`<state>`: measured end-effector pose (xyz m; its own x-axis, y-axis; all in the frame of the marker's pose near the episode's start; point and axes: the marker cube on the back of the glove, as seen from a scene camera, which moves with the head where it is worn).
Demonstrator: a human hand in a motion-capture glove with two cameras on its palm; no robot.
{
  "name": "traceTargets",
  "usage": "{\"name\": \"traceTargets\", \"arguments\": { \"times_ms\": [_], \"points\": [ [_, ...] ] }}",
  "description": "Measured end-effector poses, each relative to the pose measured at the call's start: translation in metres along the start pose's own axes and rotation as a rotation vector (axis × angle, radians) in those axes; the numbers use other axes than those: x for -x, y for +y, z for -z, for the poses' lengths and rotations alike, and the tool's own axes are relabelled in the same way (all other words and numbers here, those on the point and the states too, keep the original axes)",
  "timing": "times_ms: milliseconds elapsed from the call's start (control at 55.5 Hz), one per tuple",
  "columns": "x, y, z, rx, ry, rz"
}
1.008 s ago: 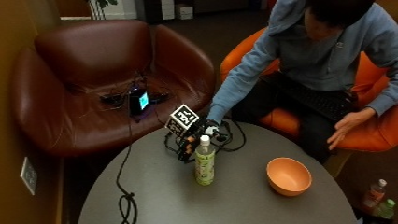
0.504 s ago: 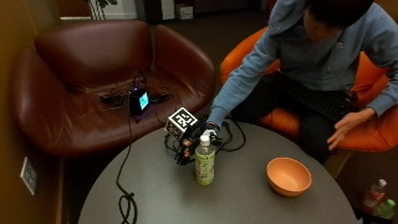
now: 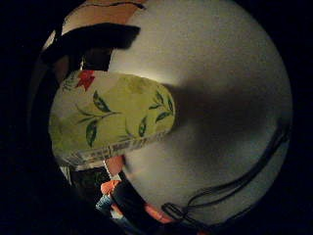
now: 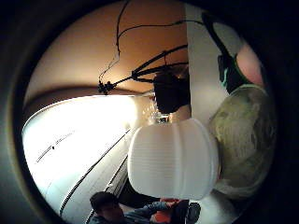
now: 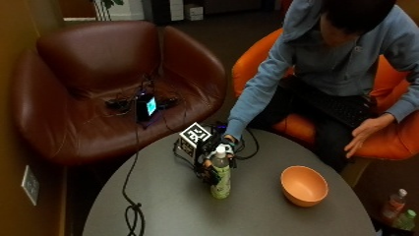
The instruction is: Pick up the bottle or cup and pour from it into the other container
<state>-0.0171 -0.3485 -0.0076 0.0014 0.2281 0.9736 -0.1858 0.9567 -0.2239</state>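
Observation:
A green-tea bottle [image 5: 221, 181] with a white cap [image 5: 221, 152] and a leaf-patterned label stands upright on the round grey table [image 5: 262, 216]. My gloved right hand [image 5: 208, 160] is at its far left side, with fingers curled round the bottle's upper body. The label [image 3: 112, 117] fills much of the little finger side palm view, above the grey tabletop [image 3: 220, 73]. The white cap [image 4: 173, 158] sits close in the thumb side palm view, with the bottle body [image 4: 243, 135] beside it. An orange bowl [image 5: 304, 185] stands empty on the table, to the right of the bottle.
A black cable [image 5: 133, 211] runs over the table's left part. A brown leather armchair [image 5: 98, 83] with a small lit device [image 5: 145, 106] stands behind the table. The person sits on an orange chair [image 5: 386, 128]. Two small bottles [image 5: 398, 209] stand on the floor at the right.
My right hand has closed in on the bottle from behind and its fingers now wrap it. Bottle and bowl stand where they were.

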Motion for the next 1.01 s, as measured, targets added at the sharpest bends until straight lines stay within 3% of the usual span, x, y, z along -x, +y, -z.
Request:
{"name": "traceTargets", "arguments": {
  "times_ms": [306, 414, 702, 1008],
  "points": [
    [-0.005, 0.013, -0.029, 0.084, 0.137, 0.045],
    [-0.020, 0.036, -0.029, 0.142, 0.334, 0.129],
    [0.041, 0.064, -0.038, 0.233, 0.735, 0.262],
    [0.093, 0.095, -0.065, 0.295, 1.387, 0.496]
  ]
}}
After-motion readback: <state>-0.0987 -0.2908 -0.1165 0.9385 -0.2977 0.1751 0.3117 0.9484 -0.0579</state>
